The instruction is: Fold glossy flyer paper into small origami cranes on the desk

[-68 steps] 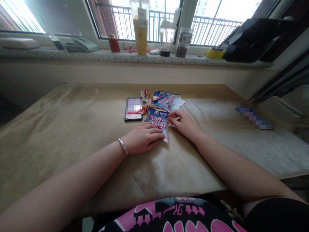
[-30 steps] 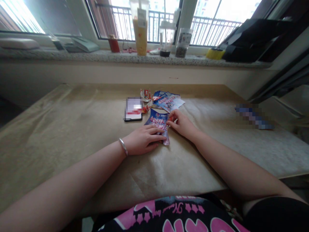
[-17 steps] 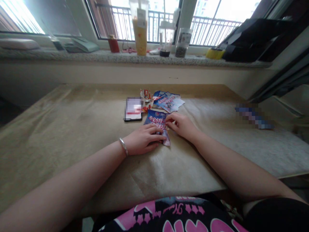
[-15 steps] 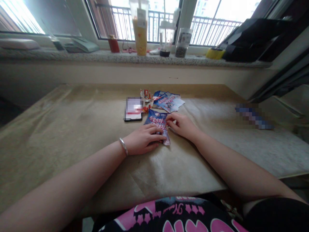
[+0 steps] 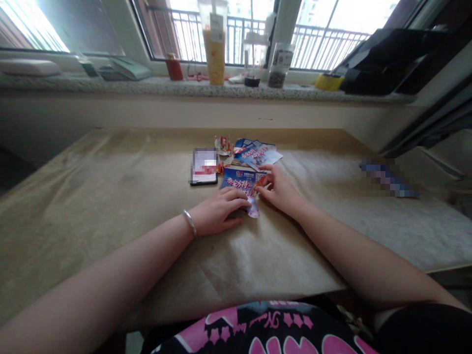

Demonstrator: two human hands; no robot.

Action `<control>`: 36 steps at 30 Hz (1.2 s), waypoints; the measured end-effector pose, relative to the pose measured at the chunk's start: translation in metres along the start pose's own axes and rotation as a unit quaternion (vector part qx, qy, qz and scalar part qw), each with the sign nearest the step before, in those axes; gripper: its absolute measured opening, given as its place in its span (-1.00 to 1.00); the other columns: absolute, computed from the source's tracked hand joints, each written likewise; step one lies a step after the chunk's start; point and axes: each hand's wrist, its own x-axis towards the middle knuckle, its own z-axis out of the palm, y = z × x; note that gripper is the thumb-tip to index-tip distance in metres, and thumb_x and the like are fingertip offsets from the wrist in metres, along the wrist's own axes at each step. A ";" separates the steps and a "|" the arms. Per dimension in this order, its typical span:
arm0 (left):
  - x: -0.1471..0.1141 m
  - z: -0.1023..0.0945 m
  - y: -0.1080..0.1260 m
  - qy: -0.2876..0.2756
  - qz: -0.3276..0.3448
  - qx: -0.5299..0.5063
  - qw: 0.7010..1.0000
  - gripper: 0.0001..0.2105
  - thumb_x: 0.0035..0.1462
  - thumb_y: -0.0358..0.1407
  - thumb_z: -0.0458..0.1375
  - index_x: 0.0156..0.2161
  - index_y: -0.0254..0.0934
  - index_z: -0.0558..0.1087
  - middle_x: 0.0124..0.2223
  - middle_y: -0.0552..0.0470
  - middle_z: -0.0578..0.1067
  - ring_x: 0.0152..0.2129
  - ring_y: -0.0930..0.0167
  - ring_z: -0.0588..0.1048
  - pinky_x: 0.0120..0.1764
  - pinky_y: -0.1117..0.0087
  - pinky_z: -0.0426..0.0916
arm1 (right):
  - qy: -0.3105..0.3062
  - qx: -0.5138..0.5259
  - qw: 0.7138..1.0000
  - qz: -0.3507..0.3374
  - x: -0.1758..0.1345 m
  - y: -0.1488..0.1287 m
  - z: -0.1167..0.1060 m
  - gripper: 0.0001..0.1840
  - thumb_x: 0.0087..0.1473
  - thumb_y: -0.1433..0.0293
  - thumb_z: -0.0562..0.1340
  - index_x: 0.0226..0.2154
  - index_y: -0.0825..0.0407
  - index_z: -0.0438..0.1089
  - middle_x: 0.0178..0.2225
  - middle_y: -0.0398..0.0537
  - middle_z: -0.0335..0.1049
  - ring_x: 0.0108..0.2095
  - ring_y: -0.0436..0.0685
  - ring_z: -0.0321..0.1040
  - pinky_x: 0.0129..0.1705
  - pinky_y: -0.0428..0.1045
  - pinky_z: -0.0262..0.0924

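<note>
A blue printed leaflet (image 5: 239, 179) lies in front of me, its near end (image 5: 253, 209) curled. My left hand (image 5: 225, 206) lies with outstretched fingers across its lower left part, pressing on the paper. At the leaflet's right edge, the thumb and fingers of my right hand (image 5: 275, 186) pinch a small red piece (image 5: 260, 182); its kind is too small to tell. Behind are a stack of similar leaflets (image 5: 260, 153) and crumpled red-and-white wrappers (image 5: 223, 144). Left of the leaflet sits a phone (image 5: 204, 167), its screen blurred out.
A brownish cover (image 5: 147, 167) spreads over the table. Another blue item (image 5: 389, 178), blurred out, lies far right. On the windowsill (image 5: 140, 87) stand a tall cup of yellow drink (image 5: 214, 54), a red container (image 5: 174, 68), clear containers, yellow tape (image 5: 329, 81) and a black object (image 5: 379, 64).
My right hand's index finger has lifted and extended, and the small red piece now shows by the thumb. My left fingers have drawn back slightly left, uncovering more of the leaflet.
</note>
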 end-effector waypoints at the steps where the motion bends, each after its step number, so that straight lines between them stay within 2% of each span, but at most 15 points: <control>1: -0.001 0.001 -0.001 0.009 -0.006 -0.002 1.000 -0.65 0.16 -0.23 0.14 0.04 -0.26 0.34 0.07 -0.15 0.35 0.02 0.23 0.32 0.10 0.10 0.26 | 0.003 0.016 1.000 0.001 0.000 0.000 0.000 -0.46 -0.03 0.42 0.26 0.01 -0.02 0.11 -0.47 -0.22 0.31 -0.47 0.04 0.32 -0.40 -0.03 0.25; 7: -0.004 0.007 -0.004 0.094 0.001 0.012 0.996 -0.53 0.12 -0.22 0.18 0.10 -0.31 0.22 0.19 -0.27 0.19 0.19 0.16 0.15 0.19 0.06 0.17 | -0.015 0.072 0.997 -0.018 -0.001 0.001 0.000 -0.49 -0.04 0.40 0.28 -0.03 -0.05 0.13 -0.43 -0.22 0.32 -0.46 0.03 0.33 -0.41 -0.03 0.28; 13: -0.004 0.003 0.001 0.102 0.002 0.066 0.993 -0.15 0.01 -0.20 0.23 0.31 -0.33 -0.13 0.32 -0.34 -0.01 0.28 0.10 0.00 0.25 -0.01 0.01 | -0.059 0.078 0.994 -0.056 -0.006 -0.010 -0.002 -0.51 -0.06 0.41 0.28 -0.05 -0.02 0.18 -0.42 -0.21 0.32 -0.45 -0.01 0.33 -0.36 -0.04 0.33; 17: -0.003 -0.001 0.005 0.091 -0.007 0.090 0.992 -0.06 -0.04 -0.17 0.23 0.33 -0.34 -0.22 0.33 -0.32 0.01 0.28 0.11 0.00 0.29 -0.03 -0.17 | -0.083 0.065 0.994 -0.031 -0.007 -0.016 0.000 -0.55 -0.07 0.42 0.28 -0.07 0.02 0.25 -0.44 -0.20 0.39 -0.47 -0.01 0.35 -0.39 -0.06 0.32; 23: -0.004 0.000 0.005 0.125 -0.013 0.113 0.986 -0.10 0.00 -0.07 0.19 0.32 -0.35 -0.16 0.24 -0.27 0.19 0.24 0.10 0.10 0.30 -0.05 -0.27 | -0.053 0.056 0.997 -0.001 -0.008 -0.020 0.003 -0.80 -0.12 0.41 0.30 -0.37 0.03 0.31 -0.46 -0.16 0.45 -0.48 -0.01 0.37 -0.43 -0.09 0.27; 27: -0.005 0.000 0.004 0.130 -0.011 0.111 0.985 -0.13 0.02 -0.07 0.18 0.32 -0.33 -0.13 0.18 -0.24 0.24 0.16 0.12 0.21 0.29 -0.05 -0.20 | -0.059 0.047 0.997 0.005 -0.009 -0.022 0.005 -0.87 -0.12 0.39 0.30 -0.49 0.02 0.31 -0.58 -0.21 0.39 -0.57 -0.03 0.30 -0.50 -0.10 0.21; 31: -0.005 0.000 0.004 0.144 -0.017 0.110 0.983 -0.19 0.06 -0.14 0.16 0.32 -0.27 -0.13 0.14 -0.20 0.28 0.10 0.15 0.27 0.24 -0.03 -0.02 | -0.052 0.096 0.994 0.019 -0.009 -0.020 0.006 -0.85 -0.11 0.34 0.31 -0.44 0.01 0.32 -0.58 -0.22 0.39 -0.58 -0.03 0.29 -0.52 -0.10 0.21; 36: -0.003 0.000 0.003 0.175 -0.025 0.100 0.979 -0.24 0.09 -0.20 0.14 0.32 -0.27 -0.10 0.10 -0.19 0.31 0.04 0.16 0.30 0.11 0.08 0.20 | -0.034 0.097 0.995 0.007 -0.009 -0.020 0.005 -0.83 -0.09 0.34 0.31 -0.45 0.00 0.29 -0.57 -0.23 0.38 -0.57 -0.03 0.29 -0.51 -0.10 0.20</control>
